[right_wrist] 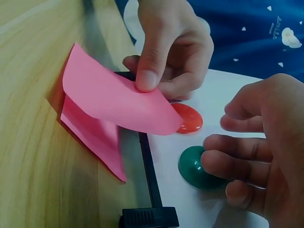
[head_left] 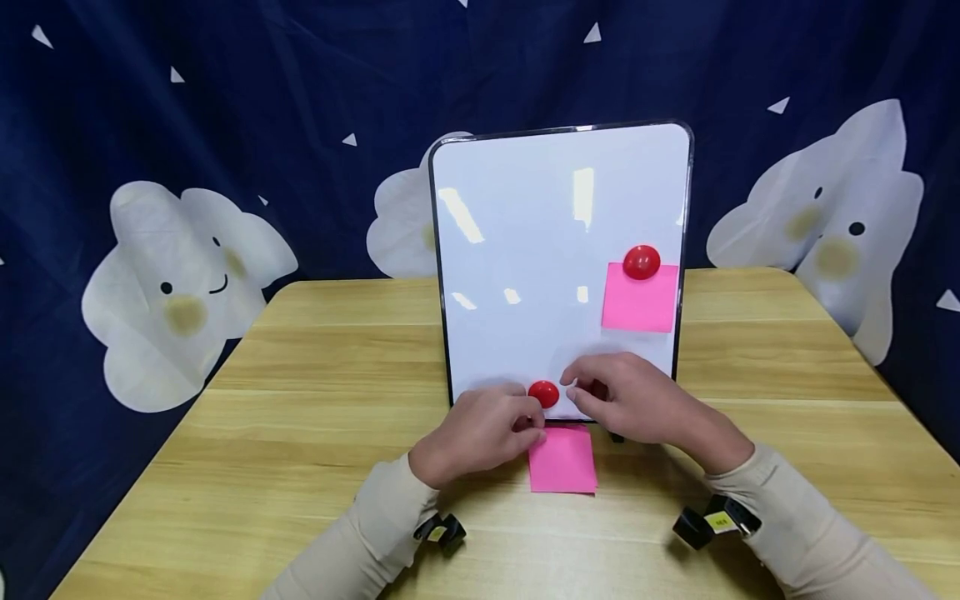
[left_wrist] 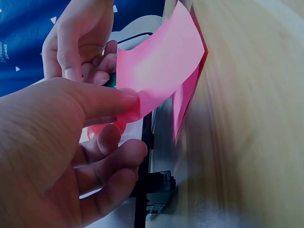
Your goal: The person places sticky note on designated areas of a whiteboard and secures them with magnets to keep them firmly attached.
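Note:
My left hand (head_left: pixel 483 429) pinches the edge of a pink sticky note (left_wrist: pixel 161 61) between thumb and finger. That sheet bows upward; more pink paper (right_wrist: pixel 90 135) lies under it on the table, at the whiteboard's foot. A red round magnet (head_left: pixel 543 394) sits on the whiteboard (head_left: pixel 525 250) just beyond the left fingertips. My right hand (head_left: pixel 637 396) is at the board's lower right, its fingers loosely bent. In the right wrist view some of those fingers overlap a green round magnet (right_wrist: pixel 192 166); whether they touch it, I cannot tell. The right hand hides this magnet in the head view.
Higher on the board's right side, another red magnet (head_left: pixel 642 262) sits at the top of a pink sticky note (head_left: pixel 639 304). Black feet (right_wrist: pixel 149 217) support the board on the wooden table (head_left: pixel 300 400). Behind it hangs a dark blue curtain (head_left: pixel 262 67) with white clouds.

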`<move>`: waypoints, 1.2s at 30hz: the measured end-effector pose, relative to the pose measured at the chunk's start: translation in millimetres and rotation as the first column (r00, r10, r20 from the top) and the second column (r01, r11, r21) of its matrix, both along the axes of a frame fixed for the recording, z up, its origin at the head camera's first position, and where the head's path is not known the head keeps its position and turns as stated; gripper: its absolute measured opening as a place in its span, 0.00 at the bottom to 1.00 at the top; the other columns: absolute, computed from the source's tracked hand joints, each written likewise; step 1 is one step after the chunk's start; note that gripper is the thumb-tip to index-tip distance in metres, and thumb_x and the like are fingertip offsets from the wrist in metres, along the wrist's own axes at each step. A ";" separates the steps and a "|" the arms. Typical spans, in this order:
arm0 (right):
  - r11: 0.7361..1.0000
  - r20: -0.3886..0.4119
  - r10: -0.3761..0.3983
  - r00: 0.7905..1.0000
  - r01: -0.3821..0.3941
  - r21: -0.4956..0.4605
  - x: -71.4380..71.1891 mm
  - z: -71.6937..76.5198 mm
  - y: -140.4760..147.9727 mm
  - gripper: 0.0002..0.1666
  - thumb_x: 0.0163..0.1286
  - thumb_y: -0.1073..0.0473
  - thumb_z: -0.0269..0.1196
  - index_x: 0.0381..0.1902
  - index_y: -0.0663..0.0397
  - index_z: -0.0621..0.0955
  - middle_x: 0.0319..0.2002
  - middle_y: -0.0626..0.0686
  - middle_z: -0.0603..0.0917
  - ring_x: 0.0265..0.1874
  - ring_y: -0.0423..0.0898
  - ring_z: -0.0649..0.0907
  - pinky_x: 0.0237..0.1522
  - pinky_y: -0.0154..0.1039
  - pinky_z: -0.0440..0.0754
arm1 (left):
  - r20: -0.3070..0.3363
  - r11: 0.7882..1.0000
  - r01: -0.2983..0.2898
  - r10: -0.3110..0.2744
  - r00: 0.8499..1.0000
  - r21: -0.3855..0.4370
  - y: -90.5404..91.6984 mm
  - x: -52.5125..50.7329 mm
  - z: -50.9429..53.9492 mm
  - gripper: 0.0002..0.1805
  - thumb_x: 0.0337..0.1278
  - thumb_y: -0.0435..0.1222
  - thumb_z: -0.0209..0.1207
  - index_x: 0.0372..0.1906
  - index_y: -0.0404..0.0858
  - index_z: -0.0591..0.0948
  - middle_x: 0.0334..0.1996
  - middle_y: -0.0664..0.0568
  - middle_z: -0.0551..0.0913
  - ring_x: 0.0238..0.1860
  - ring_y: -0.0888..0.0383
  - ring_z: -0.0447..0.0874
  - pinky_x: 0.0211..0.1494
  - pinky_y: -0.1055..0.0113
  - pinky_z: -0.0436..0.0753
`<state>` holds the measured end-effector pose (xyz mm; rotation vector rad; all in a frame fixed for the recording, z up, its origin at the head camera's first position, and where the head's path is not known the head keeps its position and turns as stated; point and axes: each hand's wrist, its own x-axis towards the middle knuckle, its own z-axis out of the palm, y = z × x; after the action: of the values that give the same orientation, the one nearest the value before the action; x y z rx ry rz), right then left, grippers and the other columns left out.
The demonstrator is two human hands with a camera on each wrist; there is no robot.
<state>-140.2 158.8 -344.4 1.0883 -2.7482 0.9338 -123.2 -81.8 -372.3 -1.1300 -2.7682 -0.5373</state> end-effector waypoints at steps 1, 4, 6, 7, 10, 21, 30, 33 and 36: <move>1.000 0.002 -0.001 1.000 0.001 0.004 0.1 0.0 -0.2 0.08 0.66 0.60 0.67 0.44 0.48 0.85 0.28 0.35 0.80 0.27 0.36 0.77 0.32 0.36 0.79 | -0.005 1.000 -0.003 0.003 1.000 0.005 -0.4 -0.1 0.2 0.04 0.59 0.43 0.68 0.29 0.52 0.86 0.24 0.65 0.74 0.28 0.68 0.68 0.27 0.73 0.68; 1.000 0.003 -0.010 1.000 0.010 0.010 -0.1 -0.5 -0.7 0.09 0.66 0.60 0.68 0.44 0.48 0.85 0.28 0.35 0.80 0.27 0.36 0.77 0.32 0.36 0.79 | -0.002 1.000 -0.010 0.010 1.000 0.022 -1.4 -0.9 -0.1 0.04 0.59 0.42 0.68 0.30 0.52 0.86 0.25 0.64 0.74 0.28 0.67 0.68 0.29 0.73 0.69; 1.000 0.005 -0.012 1.000 0.012 0.011 -0.4 -1.0 -0.7 0.09 0.65 0.60 0.68 0.44 0.47 0.85 0.28 0.35 0.80 0.27 0.36 0.78 0.32 0.36 0.79 | 0.009 0.999 -0.017 0.016 1.000 0.034 -2.2 -1.2 0.2 0.04 0.59 0.42 0.68 0.30 0.52 0.86 0.26 0.64 0.75 0.29 0.67 0.69 0.30 0.73 0.70; 1.000 0.007 -0.012 1.000 0.012 0.012 -0.3 -1.1 -0.7 0.10 0.65 0.60 0.68 0.44 0.47 0.85 0.28 0.35 0.80 0.28 0.36 0.78 0.32 0.36 0.79 | 0.018 0.999 -0.021 0.020 1.000 0.040 -2.6 -1.5 0.2 0.04 0.59 0.42 0.68 0.30 0.51 0.86 0.26 0.65 0.75 0.30 0.67 0.70 0.31 0.73 0.71; 1.000 0.014 -0.008 1.000 0.008 0.013 -0.5 -1.4 -0.7 0.10 0.65 0.61 0.68 0.44 0.48 0.85 0.29 0.35 0.80 0.28 0.36 0.77 0.32 0.36 0.79 | 0.057 0.998 -0.031 0.028 0.998 0.053 -3.6 -2.1 0.8 0.04 0.59 0.41 0.68 0.30 0.51 0.85 0.25 0.67 0.75 0.31 0.66 0.71 0.33 0.72 0.72; 0.999 -0.005 -0.029 1.000 0.030 0.025 0.0 -0.4 -0.4 0.10 0.65 0.60 0.69 0.45 0.48 0.86 0.27 0.35 0.80 0.27 0.36 0.77 0.32 0.37 0.79 | 0.246 0.987 -0.062 0.024 0.969 0.148 -6.5 -6.7 -0.1 0.02 0.63 0.38 0.67 0.36 0.47 0.84 0.27 0.67 0.80 0.31 0.67 0.76 0.35 0.72 0.77; 0.993 -0.038 -0.059 0.998 0.063 0.099 0.3 2.9 1.6 0.09 0.65 0.58 0.70 0.43 0.47 0.85 0.24 0.35 0.78 0.24 0.36 0.76 0.29 0.36 0.77 | 0.303 0.961 -0.077 -0.008 0.953 0.266 -9.5 -8.9 0.8 0.04 0.65 0.34 0.64 0.42 0.46 0.84 0.30 0.64 0.82 0.30 0.65 0.77 0.33 0.71 0.79; 0.987 -0.042 -0.070 0.997 0.075 0.140 0.3 4.9 2.4 0.09 0.64 0.56 0.71 0.42 0.46 0.85 0.23 0.36 0.77 0.22 0.36 0.75 0.27 0.36 0.76 | 0.322 0.952 -0.084 -0.016 0.947 0.293 -10.7 -9.0 2.0 0.06 0.66 0.33 0.63 0.45 0.44 0.84 0.30 0.63 0.81 0.27 0.65 0.77 0.31 0.70 0.80; 0.979 -0.045 -0.074 0.996 0.081 0.186 0.5 7.3 3.6 0.09 0.63 0.56 0.72 0.41 0.45 0.85 0.22 0.36 0.76 0.22 0.37 0.74 0.26 0.36 0.75 | 0.316 0.949 -0.089 -0.012 0.949 0.303 -11.8 -9.4 3.1 0.07 0.67 0.33 0.62 0.46 0.43 0.85 0.31 0.62 0.81 0.28 0.64 0.78 0.32 0.70 0.81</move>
<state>-139.7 162.3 -337.1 1.0015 -2.8711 0.6495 -132.6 -93.6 -369.2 -0.9858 -2.8027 -1.2007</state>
